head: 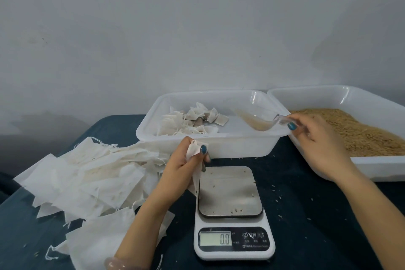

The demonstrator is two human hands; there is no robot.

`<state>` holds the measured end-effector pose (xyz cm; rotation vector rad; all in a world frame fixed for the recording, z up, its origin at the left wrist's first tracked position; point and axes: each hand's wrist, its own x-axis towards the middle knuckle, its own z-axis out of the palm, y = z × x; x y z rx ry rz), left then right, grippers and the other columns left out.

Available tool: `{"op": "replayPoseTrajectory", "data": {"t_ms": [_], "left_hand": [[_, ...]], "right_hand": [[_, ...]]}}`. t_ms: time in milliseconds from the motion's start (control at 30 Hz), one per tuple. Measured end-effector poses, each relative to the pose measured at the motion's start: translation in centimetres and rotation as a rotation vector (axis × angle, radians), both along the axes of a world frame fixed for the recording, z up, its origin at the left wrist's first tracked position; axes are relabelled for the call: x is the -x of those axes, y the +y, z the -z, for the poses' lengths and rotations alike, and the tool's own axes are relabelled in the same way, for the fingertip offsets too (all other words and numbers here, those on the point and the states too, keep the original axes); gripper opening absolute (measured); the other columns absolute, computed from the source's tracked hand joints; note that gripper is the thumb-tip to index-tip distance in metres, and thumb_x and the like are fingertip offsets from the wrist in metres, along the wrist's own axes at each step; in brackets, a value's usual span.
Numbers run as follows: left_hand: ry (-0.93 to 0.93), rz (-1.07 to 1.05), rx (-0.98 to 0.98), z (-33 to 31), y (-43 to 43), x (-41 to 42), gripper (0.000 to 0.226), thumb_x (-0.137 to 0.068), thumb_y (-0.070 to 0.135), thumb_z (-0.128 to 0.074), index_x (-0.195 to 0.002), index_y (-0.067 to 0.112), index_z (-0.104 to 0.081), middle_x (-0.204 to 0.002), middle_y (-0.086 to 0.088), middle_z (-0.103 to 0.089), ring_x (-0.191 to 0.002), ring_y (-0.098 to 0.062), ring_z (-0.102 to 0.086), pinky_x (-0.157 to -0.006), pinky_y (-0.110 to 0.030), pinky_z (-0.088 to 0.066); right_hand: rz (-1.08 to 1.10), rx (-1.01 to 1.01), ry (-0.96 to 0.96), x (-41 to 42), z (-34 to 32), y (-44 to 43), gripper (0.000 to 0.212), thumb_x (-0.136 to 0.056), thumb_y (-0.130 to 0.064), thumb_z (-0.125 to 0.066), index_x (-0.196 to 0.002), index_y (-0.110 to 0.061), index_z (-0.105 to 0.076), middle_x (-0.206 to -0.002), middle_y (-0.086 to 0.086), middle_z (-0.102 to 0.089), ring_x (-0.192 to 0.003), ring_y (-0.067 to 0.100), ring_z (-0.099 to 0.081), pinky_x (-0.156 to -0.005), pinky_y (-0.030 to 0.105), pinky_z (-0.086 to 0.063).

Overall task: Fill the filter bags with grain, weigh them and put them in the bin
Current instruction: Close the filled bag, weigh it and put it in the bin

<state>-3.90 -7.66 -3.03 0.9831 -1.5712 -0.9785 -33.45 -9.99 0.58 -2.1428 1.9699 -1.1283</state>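
Scale [230,195] reads 0.0; our left hand [186,161] pinches a filter bag [193,151], our right hand [317,138] grips a clear scoop [256,121].

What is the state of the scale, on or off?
On. The scale has a lit display reading 0.0.

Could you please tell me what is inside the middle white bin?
Filled filter bags heaped at the bin's left; the right hand holds a clear scoop over its right. Whatever lies under the heap is covered.
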Motion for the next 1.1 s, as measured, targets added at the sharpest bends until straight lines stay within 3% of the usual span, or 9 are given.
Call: {"op": "replayPoseTrajectory", "data": {"t_ms": [133, 233, 367, 500, 667, 767, 833, 933, 1100], "left_hand": [[-0.151, -0.135, 0.062, 0.3, -0.9, -0.9, 0.016, -0.102, 0.030, -0.051, -0.094, 0.018, -0.056, -0.101, 0.004, -0.061, -0.095, -0.010, -0.053, -0.084, -0.026, -0.043], [-0.297, -0.261, 0.190, -0.6, -1.4, -0.8, 0.018, -0.095, 0.030, -0.062, -0.082, 0.019, -0.056, -0.104, 0.012, -0.049, -0.099, 0.002, -0.044, -0.084, -0.010, -0.035], [-0.089, -0.244, 0.137, -1.5, -1.9, -0.3, 0.022, -0.086, 0.033, -0.067, -0.083, 0.012, -0.062, -0.090, 0.001, -0.062, -0.074, -0.001, -0.053, -0.066, -0.013, -0.043], [0.031, -0.118, 0.080, -1.0, -2.0, 0.3, 0.015, -0.090, 0.013, -0.068, -0.085, 0.000, -0.066, -0.074, 0.003, -0.067, -0.066, -0.007, -0.060, -0.062, -0.018, -0.049], [0.120, 0.036, -0.024, -0.2, -1.7, 1.4, 0.010, -0.096, 0.006, -0.060, -0.087, 0.004, -0.066, -0.094, -0.008, -0.077, -0.087, -0.017, -0.074, -0.070, -0.021, -0.057], [0.145, 0.089, -0.064, -0.1, -1.6, 1.9, 0.012, -0.098, 0.007, -0.057, -0.087, 0.002, -0.061, -0.097, -0.012, -0.077, -0.093, -0.021, -0.074, -0.074, -0.024, -0.057], [0.138, 0.113, -0.080, 0.0, -1.5, 2.1, 0.012, -0.098, 0.009, -0.056, -0.090, 0.001, -0.060, -0.100, -0.014, -0.076, -0.097, -0.025, -0.072, -0.078, -0.029, -0.058], [0.116, 0.124, -0.094, 0.3, -1.5, 2.1, 0.014, -0.099, 0.013, -0.055, -0.094, 0.000, -0.060, -0.102, -0.017, -0.075, -0.100, -0.030, -0.071, -0.084, -0.033, -0.059], [0.004, 0.127, -0.126, 1.0, -1.4, 1.8, 0.030, -0.093, 0.031, -0.058, -0.099, 0.002, -0.060, -0.108, -0.026, -0.069, -0.106, -0.041, -0.065, -0.096, -0.048, -0.054]], "right_hand": [[0.237, 0.014, -0.005, 2.0, -0.2, -0.8, 0.030, -0.102, -0.028, -0.043, -0.124, -0.019, -0.060, -0.107, 0.007, -0.065, -0.084, 0.028, -0.056, -0.065, 0.036, -0.039], [0.341, -0.048, -0.009, 4.1, -0.7, -1.8, 0.026, -0.103, -0.030, -0.043, -0.111, -0.012, -0.061, -0.081, 0.008, -0.061, -0.068, 0.028, -0.053, -0.057, 0.035, -0.037], [0.406, -0.252, 0.112, 6.4, -0.7, -2.9, 0.026, -0.102, -0.016, -0.044, -0.100, 0.003, -0.061, -0.068, 0.008, -0.048, -0.060, 0.024, -0.045, -0.053, 0.034, -0.031], [0.432, -0.613, 0.322, 6.4, -0.9, -3.6, 0.017, -0.100, -0.007, -0.046, -0.107, -0.003, -0.060, -0.073, 0.005, -0.046, -0.071, 0.023, -0.049, -0.065, 0.033, -0.040], [0.362, -0.759, 0.362, 5.6, -0.9, -4.6, 0.021, -0.102, -0.013, -0.045, -0.098, 0.001, -0.060, -0.076, 0.006, -0.052, -0.071, 0.020, -0.050, -0.065, 0.030, -0.039], [0.424, -0.647, 0.410, 5.3, -0.9, -3.9, 0.022, -0.099, -0.012, -0.046, -0.081, -0.003, -0.056, -0.079, 0.009, -0.057, -0.073, 0.023, -0.054, -0.064, 0.031, -0.042], [0.452, -0.309, 0.412, 4.2, -1.0, -3.0, 0.016, -0.095, -0.007, -0.047, -0.089, -0.003, -0.061, -0.088, 0.015, -0.061, -0.081, 0.031, -0.055, -0.067, 0.036, -0.046], [0.155, 0.161, 0.135, -0.9, -0.4, -0.7, 0.016, -0.095, -0.013, -0.048, -0.096, -0.014, -0.064, -0.092, 0.011, -0.065, -0.088, 0.032, -0.055, -0.073, 0.040, -0.047], [-0.197, -0.016, -0.100, -7.7, 3.0, 0.4, 0.015, -0.097, -0.034, -0.049, -0.088, -0.025, -0.059, -0.078, -0.009, -0.061, -0.070, 0.008, -0.055, -0.060, 0.031, -0.044]]}}
